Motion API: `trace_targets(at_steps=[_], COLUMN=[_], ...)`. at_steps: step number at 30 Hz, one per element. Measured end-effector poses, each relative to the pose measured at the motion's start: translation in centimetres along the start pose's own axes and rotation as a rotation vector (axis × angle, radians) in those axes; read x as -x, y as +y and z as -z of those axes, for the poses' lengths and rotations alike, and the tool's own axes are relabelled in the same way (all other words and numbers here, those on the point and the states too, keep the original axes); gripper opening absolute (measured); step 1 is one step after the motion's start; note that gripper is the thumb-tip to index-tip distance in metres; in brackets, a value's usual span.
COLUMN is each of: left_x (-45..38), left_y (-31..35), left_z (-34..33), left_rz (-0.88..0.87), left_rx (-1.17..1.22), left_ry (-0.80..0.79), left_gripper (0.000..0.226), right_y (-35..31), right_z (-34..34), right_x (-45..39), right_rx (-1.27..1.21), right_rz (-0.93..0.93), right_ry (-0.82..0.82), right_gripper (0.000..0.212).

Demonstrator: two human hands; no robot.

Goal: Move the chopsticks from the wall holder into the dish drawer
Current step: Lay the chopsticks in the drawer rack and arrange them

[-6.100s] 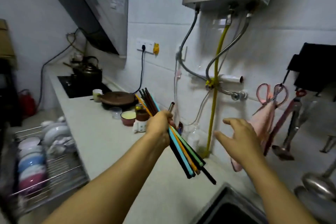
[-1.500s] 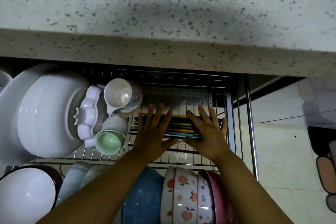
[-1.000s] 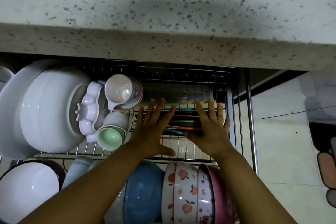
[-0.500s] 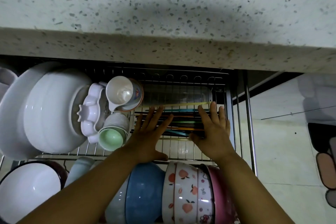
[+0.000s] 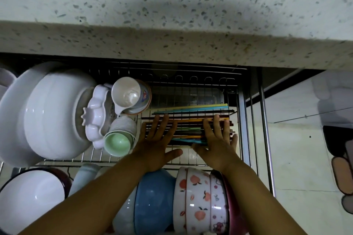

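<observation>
The chopsticks [image 5: 191, 109], a mix of black, yellow, teal and orange sticks, lie side by side across the wire floor of the pulled-out dish drawer [image 5: 241, 120], in its back right part. My left hand [image 5: 157, 143] rests flat, fingers spread, on their left ends. On their right ends my right hand [image 5: 216, 140] lies flat in the same way. Neither hand grips a stick. Parts of the sticks are hidden under my palms.
Large white bowls [image 5: 47, 112], a flower-shaped dish [image 5: 95, 118], a white mug [image 5: 130, 95] and a green cup [image 5: 117, 142] fill the drawer's left. Blue and peach-patterned bowls [image 5: 193, 200] stand on edge in front. The speckled countertop [image 5: 172, 15] overhangs the drawer's back.
6.1 s ago my left hand held the chopstick bundle above the counter. Now the sticks lie in the drawer. Over the last second both flat hands spread them toward the drawer's back.
</observation>
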State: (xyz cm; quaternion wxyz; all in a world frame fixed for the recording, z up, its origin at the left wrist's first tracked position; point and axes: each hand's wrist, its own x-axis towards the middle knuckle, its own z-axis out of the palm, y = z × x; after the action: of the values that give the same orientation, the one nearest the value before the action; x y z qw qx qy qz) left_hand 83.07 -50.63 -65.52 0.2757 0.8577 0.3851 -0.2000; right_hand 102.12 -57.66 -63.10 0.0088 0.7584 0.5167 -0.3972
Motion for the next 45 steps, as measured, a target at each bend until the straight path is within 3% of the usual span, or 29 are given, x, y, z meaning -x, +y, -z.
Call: trace_targets(at_steps=[6,13,22,26,34,39,45], left_x=[0.1,-0.5,-0.4,-0.4,-1.5,-1.8,-2.1], left_y=[0.2,-0.3,-0.2,-0.1,0.5,0.2,-0.2], left_z=[0.6,-0.3,-0.2,0.0,0.8,0.6,0.4], left_rz=[0.056,0.086,0.094,0.084,0.154,0.172,0.170], left_rx=[0.121,0.030,0.077,0.077,0.204,0.177,0.164], left_ry=[0.065,0.096,0.137,0.182,0.390,0.405,0.396], left_gripper=[0.086,0.105,0.106,0.109,0.104,0.112,0.101], right_y=[-0.4,-0.6,-1.3,-0.9,-0.1,-0.3,0.0], right_z=[0.8,0.3,0.2,0.5,2.6,1.9,2.8], right_x=[-0.5,-0.2,0.5,0.5,-2.2,-2.1,-2.6], right_rx=[-0.242,-0.515,-0.565,-0.497,-0.629,-0.642,-0.673], right_rz=[-0.158,-0.205,-0.237,-0.171,-0.108,-0.062,-0.087], right_ry=[0.206,0.166,0.160,0.258,0.358,0.327,0.368], right_gripper=[0.080,0.073,0.073,0.081,0.072,0.065,0.063])
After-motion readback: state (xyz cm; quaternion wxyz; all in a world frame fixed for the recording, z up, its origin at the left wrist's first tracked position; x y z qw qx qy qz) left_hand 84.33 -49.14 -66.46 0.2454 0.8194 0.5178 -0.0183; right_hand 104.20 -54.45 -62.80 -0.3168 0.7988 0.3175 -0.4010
